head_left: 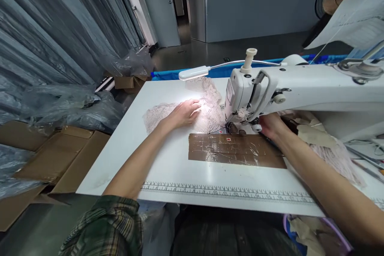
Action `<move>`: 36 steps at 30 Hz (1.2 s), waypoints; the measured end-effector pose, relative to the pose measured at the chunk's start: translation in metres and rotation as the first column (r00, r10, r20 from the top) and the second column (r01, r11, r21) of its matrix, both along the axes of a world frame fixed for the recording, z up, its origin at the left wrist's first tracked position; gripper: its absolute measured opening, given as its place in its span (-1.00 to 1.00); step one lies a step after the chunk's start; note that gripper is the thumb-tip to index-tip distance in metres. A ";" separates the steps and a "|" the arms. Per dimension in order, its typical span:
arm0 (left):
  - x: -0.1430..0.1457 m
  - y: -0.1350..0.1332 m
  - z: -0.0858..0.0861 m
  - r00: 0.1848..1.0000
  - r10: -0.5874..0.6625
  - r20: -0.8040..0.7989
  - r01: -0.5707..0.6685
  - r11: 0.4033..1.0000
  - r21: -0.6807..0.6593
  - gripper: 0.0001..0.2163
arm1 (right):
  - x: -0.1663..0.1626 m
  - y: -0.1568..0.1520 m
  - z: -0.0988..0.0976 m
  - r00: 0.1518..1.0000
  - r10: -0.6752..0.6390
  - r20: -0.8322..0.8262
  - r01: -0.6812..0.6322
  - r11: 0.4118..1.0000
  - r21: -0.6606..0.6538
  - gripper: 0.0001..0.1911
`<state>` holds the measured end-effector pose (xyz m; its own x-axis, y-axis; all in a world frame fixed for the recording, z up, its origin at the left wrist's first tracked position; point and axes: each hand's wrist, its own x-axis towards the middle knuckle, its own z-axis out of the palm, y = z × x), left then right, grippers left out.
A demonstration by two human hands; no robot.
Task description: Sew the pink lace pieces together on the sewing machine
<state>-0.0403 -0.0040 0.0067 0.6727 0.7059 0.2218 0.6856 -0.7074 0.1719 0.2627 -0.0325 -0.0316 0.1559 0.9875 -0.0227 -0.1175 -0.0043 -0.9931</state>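
Pale pink lace fabric (159, 115) lies on the white sewing table, spreading left of the needle area of a white sewing machine (288, 88). My left hand (184, 114) rests on the lace with its fingers stretched towards the machine. Under the machine arm, right beside the presser foot, is my right hand (270, 126); its fingers are mostly hidden behind the machine head, so what they touch does not show. Brown tape (234, 150) covers a strip of the tabletop in front of the needle. A small lit lamp (194, 73) shines on the lace.
A printed ruler (216, 191) runs along the table's front edge. Beige and pink fabric pieces (318, 138) and tools lie to the right, under and beside the machine arm. Cardboard boxes (54, 160) and plastic wrapping stand at the left. A paper sheet (351, 20) hangs at upper right.
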 end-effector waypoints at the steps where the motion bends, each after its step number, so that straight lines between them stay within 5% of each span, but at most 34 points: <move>1: -0.004 -0.004 0.005 1.000 0.019 0.013 -0.019 1.000 0.008 -0.74 | 0.002 -0.009 -0.002 1.000 -0.005 0.008 0.005 1.000 -0.011 -0.71; 6: -0.044 -0.032 0.016 0.981 0.192 0.000 -0.192 0.981 -0.005 -0.70 | 0.010 -0.050 -0.017 0.995 0.007 0.101 -0.006 1.000 -0.013 -0.72; 13: -0.109 -0.054 0.002 0.869 0.492 0.049 -0.484 0.866 -0.126 -0.72 | 0.000 -0.065 -0.033 0.881 0.011 0.473 -0.052 0.996 0.075 -0.61; 19: -0.114 -0.046 -0.015 0.880 0.471 0.061 -0.459 0.876 -0.148 -0.77 | -0.004 -0.071 -0.029 0.773 0.020 0.634 -0.116 0.987 0.111 -0.62; 23: -0.110 -0.048 -0.011 0.859 0.466 0.210 -0.449 0.884 -0.125 -0.80 | -0.006 -0.072 -0.027 0.728 0.004 0.686 -0.107 0.989 0.107 -0.65; 28: -0.083 -0.066 0.005 0.870 0.378 0.316 -0.229 0.879 -0.419 -0.72 | -0.011 -0.075 -0.020 0.625 -0.015 0.780 -0.074 0.994 0.079 -0.62; 31: -0.054 -0.083 0.007 0.918 0.231 0.323 0.054 0.733 -0.678 -0.73 | -0.013 -0.076 -0.016 0.581 -0.012 0.814 -0.101 0.991 0.087 -0.61; 33: -0.038 -0.093 0.006 0.928 0.124 0.350 0.228 0.554 -0.801 -0.78 | -0.014 -0.076 -0.014 0.563 -0.015 0.826 -0.127 0.986 0.104 -0.62; 35: -0.030 -0.097 0.005 0.932 0.074 0.354 0.300 0.386 -0.872 -0.74 | -0.013 -0.076 -0.015 0.550 -0.021 0.835 -0.147 0.982 0.122 -0.63; 36: -0.029 -0.097 0.005 0.934 0.083 0.347 0.296 0.362 -0.884 -0.73 | -0.013 -0.076 -0.016 0.542 -0.023 0.840 -0.158 0.979 0.128 -0.64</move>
